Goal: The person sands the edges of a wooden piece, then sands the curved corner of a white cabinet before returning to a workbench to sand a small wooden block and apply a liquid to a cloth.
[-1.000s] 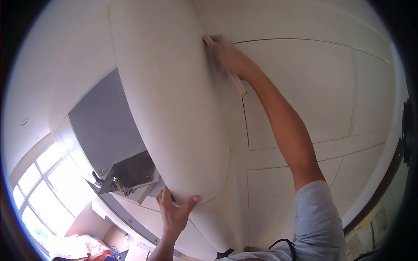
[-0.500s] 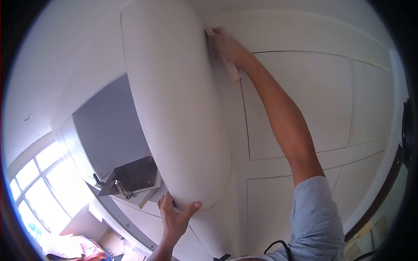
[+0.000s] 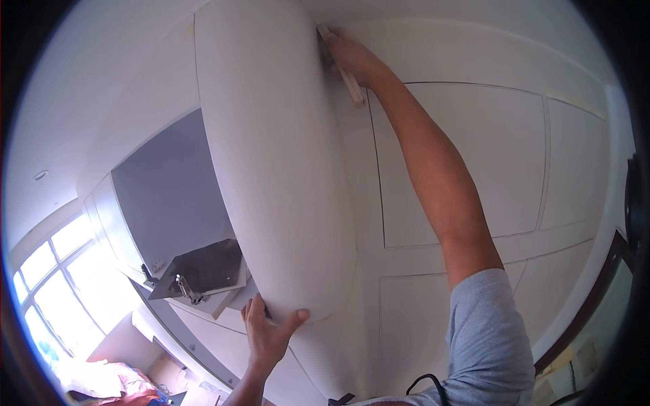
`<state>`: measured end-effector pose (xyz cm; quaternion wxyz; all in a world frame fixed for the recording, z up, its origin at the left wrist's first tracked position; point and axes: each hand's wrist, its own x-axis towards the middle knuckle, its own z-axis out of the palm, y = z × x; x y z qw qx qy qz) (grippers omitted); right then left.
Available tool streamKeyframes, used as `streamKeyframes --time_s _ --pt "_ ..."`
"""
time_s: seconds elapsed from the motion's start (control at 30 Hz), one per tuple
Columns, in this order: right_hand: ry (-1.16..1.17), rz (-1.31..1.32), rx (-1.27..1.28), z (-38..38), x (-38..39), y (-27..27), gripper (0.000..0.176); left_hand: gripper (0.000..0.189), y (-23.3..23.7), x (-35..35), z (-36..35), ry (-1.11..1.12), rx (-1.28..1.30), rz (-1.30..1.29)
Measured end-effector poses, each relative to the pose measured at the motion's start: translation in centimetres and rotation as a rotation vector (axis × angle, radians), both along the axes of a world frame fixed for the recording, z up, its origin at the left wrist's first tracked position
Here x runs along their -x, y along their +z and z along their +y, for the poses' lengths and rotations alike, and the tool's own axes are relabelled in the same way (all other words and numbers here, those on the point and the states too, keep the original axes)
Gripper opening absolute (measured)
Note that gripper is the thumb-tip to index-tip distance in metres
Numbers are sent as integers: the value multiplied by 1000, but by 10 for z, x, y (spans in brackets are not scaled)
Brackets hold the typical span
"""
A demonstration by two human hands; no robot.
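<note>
A tall white panel with a rounded face runs down the middle of the view. My left hand grips its lower left corner, the thumb on the front and the fingers spread at the side edge. Up at the panel's top right side is my right hand, arm stretched out. It is closed around a flat, pale block, slim like a sanding block, pressed into the corner between panel and wall. The block's working face is hidden.
White cabinet doors cover the right side. At left is a grey cabinet recess, with a dark tilted flap and a metal hinge below. A window and piled cloth lie farther left.
My right hand has slid a little upward with the block along the panel's side. My left hand keeps its place on the lower corner; the view has shifted slightly.
</note>
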<state>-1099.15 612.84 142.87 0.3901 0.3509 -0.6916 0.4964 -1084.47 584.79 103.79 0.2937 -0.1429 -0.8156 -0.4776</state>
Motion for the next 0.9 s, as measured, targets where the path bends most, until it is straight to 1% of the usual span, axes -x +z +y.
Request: streamKeyframes --time_s 0.03,0.1,0.13,0.2,0.23,0.3,0.37,0.4,0.53,0.63,0.7,0.8,0.83,0.9 --pt "1 2 6 5 -2 -3 56 73 0 -2 -1 10 0 -10" --pt "3 -108 -94 10 -4 -2 58 74 3 3 4 12 -14 -4" --pt "5 -117 -90 9 -3 -7 58 75 1 1 4 -15 -40 5" --pt "-34 -70 -26 3 -4 -4 61 76 4 3 1 -31 -65 34" --pt "-29 -67 -30 1 1 -4 61 77 4 3 1 -35 -58 20" --pt "10 36 71 -4 8 -2 62 78 4 -1 3 -35 -61 6" --pt "-12 16 64 -4 -1 -8 61 77 5 -2 2 -7 -34 -47" --pt "-44 -16 47 -3 -4 -11 60 77 4 0 3 -10 -36 -41" --pt "-24 -72 50 2 -5 -9 60 79 5 5 2 -23 -29 -4" --pt "-21 23 20 -4 -3 0 58 79 -1 -1 1 -27 -49 -31" --pt "-49 -94 -4 -4 -19 -16 58 80 4 0 0 -22 -44 -26" --pt "-27 -52 -60 -5 -50 -51 57 79 4 0 3 -9 -28 -15" --pt "-26 -53 -64 -7 -47 -41 57 80 5 1 4 -18 -44 -13" --pt "-3 118 12 -14 -32 -16 56 80 2 -1 1 -25 -52 -24"
